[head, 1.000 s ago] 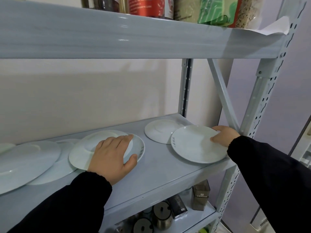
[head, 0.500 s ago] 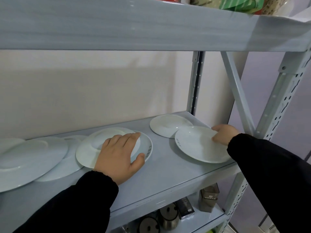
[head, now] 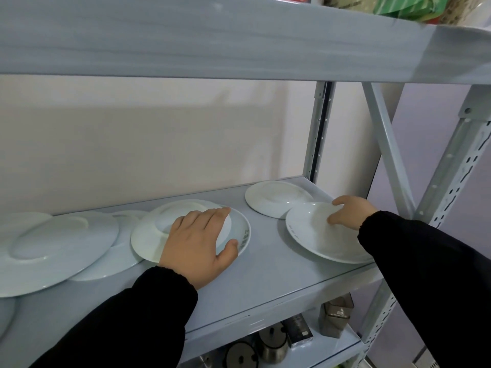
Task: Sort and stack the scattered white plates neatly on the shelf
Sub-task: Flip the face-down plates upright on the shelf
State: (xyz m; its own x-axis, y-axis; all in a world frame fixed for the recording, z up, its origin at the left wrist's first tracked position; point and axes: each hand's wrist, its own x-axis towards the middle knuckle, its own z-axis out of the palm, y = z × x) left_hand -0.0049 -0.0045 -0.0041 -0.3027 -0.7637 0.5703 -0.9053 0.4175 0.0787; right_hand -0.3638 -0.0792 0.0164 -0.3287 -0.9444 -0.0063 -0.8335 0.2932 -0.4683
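Observation:
Several white plates lie scattered on the grey shelf board. My left hand rests flat on an upturned plate, which sits on a plate with grey print; the thumb touches that lower plate's rim. My right hand pinches the far rim of the right plate, thumb on top, and that side looks slightly raised. An upturned plate lies behind it, partly overlapped. At the left a large plate overlaps another plate.
The upper shelf hangs low overhead, with packets on it. Perforated uprights and a diagonal brace close off the right end. The wall stands right behind the plates. Metal pots and dark boxes fill the shelf below.
My right thumb has come onto the top of the right plate, and that plate's right edge has lifted a little. My left hand stays on the middle plates. The view has shifted slightly.

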